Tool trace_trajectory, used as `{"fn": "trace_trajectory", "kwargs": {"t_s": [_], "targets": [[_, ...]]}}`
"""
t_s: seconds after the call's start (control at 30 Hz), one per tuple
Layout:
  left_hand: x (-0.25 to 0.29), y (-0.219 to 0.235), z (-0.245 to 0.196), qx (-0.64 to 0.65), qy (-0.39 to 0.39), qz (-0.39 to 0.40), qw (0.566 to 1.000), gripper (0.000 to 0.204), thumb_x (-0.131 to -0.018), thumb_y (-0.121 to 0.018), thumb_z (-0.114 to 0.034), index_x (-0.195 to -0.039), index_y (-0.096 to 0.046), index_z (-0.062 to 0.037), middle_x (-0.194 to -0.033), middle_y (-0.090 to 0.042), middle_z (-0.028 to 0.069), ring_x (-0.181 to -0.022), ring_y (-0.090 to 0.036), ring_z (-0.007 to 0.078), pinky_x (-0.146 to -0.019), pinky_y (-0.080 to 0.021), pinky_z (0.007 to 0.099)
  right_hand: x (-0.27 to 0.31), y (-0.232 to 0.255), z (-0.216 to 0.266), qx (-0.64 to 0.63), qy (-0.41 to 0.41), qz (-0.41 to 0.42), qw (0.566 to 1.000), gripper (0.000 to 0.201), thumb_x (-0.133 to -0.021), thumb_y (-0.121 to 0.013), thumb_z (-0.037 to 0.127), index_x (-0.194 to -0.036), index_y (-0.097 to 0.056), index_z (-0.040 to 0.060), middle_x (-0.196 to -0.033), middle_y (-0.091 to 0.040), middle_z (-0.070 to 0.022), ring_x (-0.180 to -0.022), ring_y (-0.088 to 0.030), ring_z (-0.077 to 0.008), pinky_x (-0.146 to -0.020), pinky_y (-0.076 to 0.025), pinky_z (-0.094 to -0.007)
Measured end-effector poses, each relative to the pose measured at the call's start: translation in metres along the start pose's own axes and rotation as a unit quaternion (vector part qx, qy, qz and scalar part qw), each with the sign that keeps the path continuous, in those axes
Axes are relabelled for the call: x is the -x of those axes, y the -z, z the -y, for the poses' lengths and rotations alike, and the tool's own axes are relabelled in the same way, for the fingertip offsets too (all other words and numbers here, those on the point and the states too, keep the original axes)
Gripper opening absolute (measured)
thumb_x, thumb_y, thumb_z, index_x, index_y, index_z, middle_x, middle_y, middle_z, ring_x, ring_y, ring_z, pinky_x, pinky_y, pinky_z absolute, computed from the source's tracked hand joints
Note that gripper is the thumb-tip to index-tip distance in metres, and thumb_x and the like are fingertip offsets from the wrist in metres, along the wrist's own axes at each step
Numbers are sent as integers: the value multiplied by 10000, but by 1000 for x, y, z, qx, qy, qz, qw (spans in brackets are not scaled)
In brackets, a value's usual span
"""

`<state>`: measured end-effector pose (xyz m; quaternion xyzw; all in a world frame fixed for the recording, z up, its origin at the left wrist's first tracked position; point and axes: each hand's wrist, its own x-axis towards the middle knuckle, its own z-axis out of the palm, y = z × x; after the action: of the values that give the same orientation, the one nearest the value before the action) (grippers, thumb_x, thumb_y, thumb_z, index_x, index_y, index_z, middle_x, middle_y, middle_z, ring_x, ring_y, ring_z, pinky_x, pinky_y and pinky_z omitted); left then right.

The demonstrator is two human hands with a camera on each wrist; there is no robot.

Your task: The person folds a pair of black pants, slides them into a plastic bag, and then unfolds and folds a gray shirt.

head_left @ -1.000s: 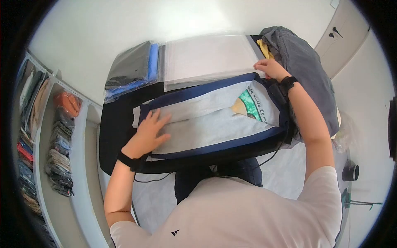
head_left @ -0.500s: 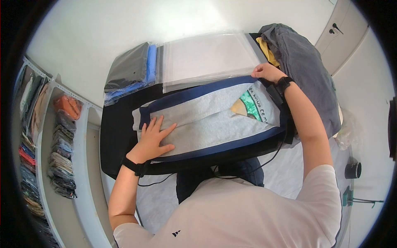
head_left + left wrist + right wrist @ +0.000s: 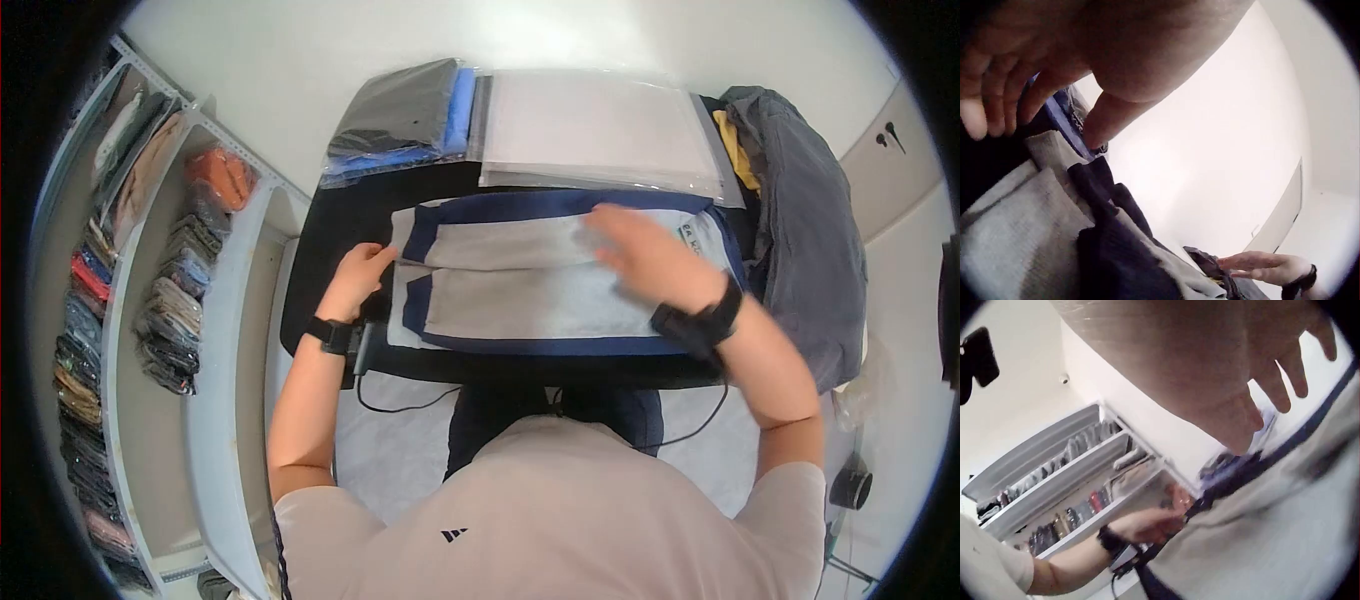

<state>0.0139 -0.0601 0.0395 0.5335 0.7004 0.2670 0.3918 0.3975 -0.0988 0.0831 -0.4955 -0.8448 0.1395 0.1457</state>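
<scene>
A folded light-grey sweatshirt [image 3: 510, 298] with navy bands lies on the black table. Most of its coloured print is hidden behind my right hand [image 3: 655, 255], which is blurred over the right part of the cloth. In the right wrist view, that hand's fingers [image 3: 1269, 384] stretch out and hold nothing. My left hand [image 3: 352, 285] is at the sweatshirt's left end, fingertips right at the cuff edge. Seen from the left wrist, its thumb and fingers [image 3: 997, 103] stand apart above the grey ribbed cuffs [image 3: 1035, 231], gripping nothing.
Bagged dark and blue garments [image 3: 400, 115] lie at the back left of the table, beside a stack of clear plastic bags [image 3: 600, 125]. A grey garment heap [image 3: 805, 220] covers the right end. Shelves [image 3: 215, 330] with packed clothes stand at left.
My left hand has lifted from lying flat on the sweatshirt and moved to its left edge. The right hand has left the upper right corner and come leftward over the cloth. The head view has shifted.
</scene>
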Motion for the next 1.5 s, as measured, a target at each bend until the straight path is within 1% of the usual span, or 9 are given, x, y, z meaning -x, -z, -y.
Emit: {"fn": "trace_trajectory", "kwargs": {"t_s": [0.23, 0.43, 0.8, 1.0, 1.1, 1.17, 1.23, 1.37, 1.5], "targets": [[-2, -6, -16, 61, 55, 115, 990, 393, -817, -658, -429, -866, -582, -47, -738, -516, 0, -626, -467, 95, -530, -364, 230, -5, -87, 69, 94, -84, 57, 990, 619, -877, -526, 381, -1422, -300, 195, -1473, -233, -175, -1364, -199, -392, -970, -226, -702], [-2, -23, -18, 284, 126, 191, 931, 423, -821, -666, -402, -928, -586, -1, -754, -559, 23, -636, -508, 95, -523, -386, 238, 2, -104, 68, 76, -112, 57, 989, 626, -868, -534, 405, -1421, -302, 223, -1501, -163, -152, -1388, -116, -379, -990, -183, -700], [20, -32, -40, 307, -33, 138, 941, 323, -915, -551, -189, -1151, -534, 30, -1071, -615, 87, -943, -581, 159, -822, -462, 276, 7, -107, 67, 57, -103, 31, 993, 626, -860, -547, 403, -1412, -320, 212, -1501, -159, -149, -1389, -108, -380, -985, -170, -711], [39, -41, -97, 272, -90, 141, 948, 287, -909, -564, -178, -1113, -560, 24, -1044, -617, 61, -916, -569, 124, -779, -457, 263, 7, -97, 59, -5, -80, -31, 996, 580, -855, -581, 364, -1368, -395, 166, -1397, -366, -178, -1324, -308, -344, -1011, -304, -580], [41, -64, -117, 233, -98, 188, 949, 267, -902, -586, -236, -1046, -581, -11, -928, -599, 26, -784, -552, 95, -686, -444, 236, 4, -96, 26, -325, -43, -104, 939, 474, -920, -496, 372, -1298, -466, 89, -1253, -531, -144, -1202, -472, -257, -1001, -383, -413], [42, -77, -128, 266, -45, 308, 912, 323, -910, -572, -293, -1078, -558, -17, -977, -603, 63, -795, -578, 128, -686, -454, 233, 10, -79, 15, -736, -248, -78, 625, 480, -970, -387, 411, -1245, -501, 35, -1159, -597, -100, -1092, -544, -207, -966, -414, -327], [46, -84, -135, 288, -37, 406, 866, 419, -946, -498, -329, -1216, -497, -9, -1082, -606, 107, -882, -598, 159, -754, -466, 238, 9, -84, -10, -859, -238, -78, 447, 623, -962, -273, 527, -1252, -475, 13, -1197, -568, -146, -1109, -549, -235, -948, -429, -358], [44, -97, -121, 144, -139, 299, 933, 447, -943, -497, -317, -1277, -473, -22, -1165, -586, 113, -1018, -552, 167, -862, -429, 290, 17, -55, 0, -876, -189, -34, 443, 628, -964, -342, 482, -1350, -353, -13, -1267, -531, -136, -1191, -493, -244, -998, -389, -379], [54, -93, -98, 82, -185, 276, 940, 399, -933, -509, -278, -1245, -508, -30, -1185, -575, 97, -1086, -525, 171, -916, -395, 291, 4, -66, 10, -717, -294, -148, 614, 557, -947, -472, 373, -1308, -385, -42, -1228, -550, -157, -1136, -524, -234, -951, -423, -376]]}}
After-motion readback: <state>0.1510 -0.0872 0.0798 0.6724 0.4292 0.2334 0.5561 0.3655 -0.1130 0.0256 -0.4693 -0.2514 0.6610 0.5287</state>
